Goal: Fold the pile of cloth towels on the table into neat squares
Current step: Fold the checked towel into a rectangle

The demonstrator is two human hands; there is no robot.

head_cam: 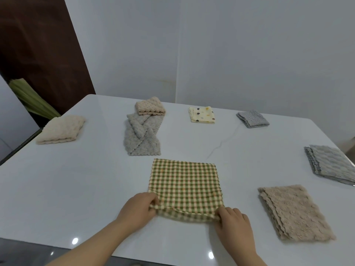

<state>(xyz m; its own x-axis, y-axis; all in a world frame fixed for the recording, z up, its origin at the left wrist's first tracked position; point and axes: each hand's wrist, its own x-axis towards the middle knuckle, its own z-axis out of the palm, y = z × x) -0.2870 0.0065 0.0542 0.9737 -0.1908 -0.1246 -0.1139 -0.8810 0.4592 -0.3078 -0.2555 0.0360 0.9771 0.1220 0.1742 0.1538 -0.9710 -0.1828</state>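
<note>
On a white table (80,189), a left hand (140,206) and right hand (233,219) each pinch a near corner of a spread green checked towel (184,185), apparently to fold it away toward an unfolded grey towel (143,137) beyond.

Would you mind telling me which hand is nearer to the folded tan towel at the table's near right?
Right. The right hand pinches the near-right corner of the checked towel, just left of the tan towel; the left hand grips the near-left corner, farther away.
</note>
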